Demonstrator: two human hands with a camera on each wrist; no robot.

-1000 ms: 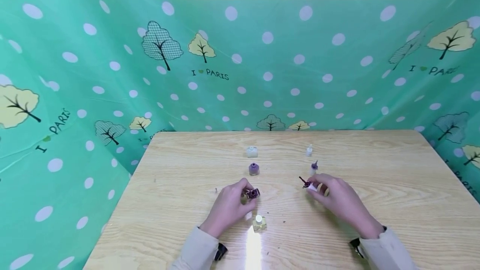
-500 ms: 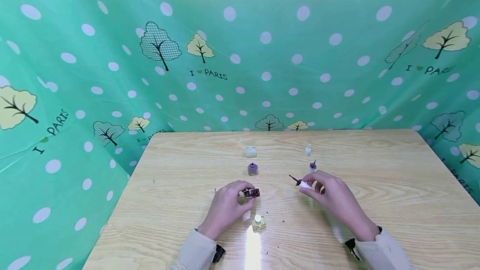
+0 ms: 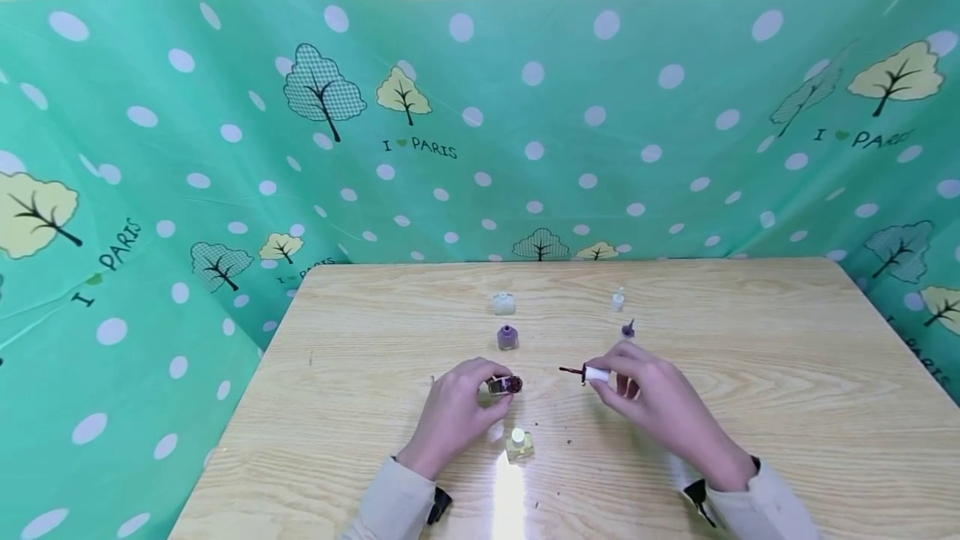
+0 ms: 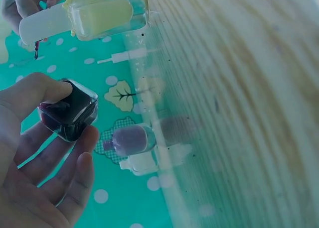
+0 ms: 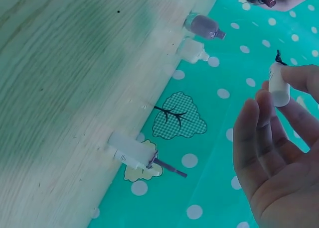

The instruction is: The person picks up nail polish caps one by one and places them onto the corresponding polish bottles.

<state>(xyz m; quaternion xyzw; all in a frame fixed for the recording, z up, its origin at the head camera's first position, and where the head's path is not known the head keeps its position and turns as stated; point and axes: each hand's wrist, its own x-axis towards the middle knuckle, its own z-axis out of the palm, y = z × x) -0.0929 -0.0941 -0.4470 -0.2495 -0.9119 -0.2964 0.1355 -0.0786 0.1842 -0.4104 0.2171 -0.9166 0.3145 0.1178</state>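
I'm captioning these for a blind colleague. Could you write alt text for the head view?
A person's left hand holds a dark red bottle tilted over a wooden table, while the right hand holds a white cap whose dark brush points toward it. Beyond them stand a purple bottle, a pale bottle and two brush caps; a capped yellow bottle stands nearer.

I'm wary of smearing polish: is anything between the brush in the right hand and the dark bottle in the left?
Nothing visible stands between the brush and the dark bottle. The purple bottle is farther back, the yellow bottle nearer the camera, both off that line.
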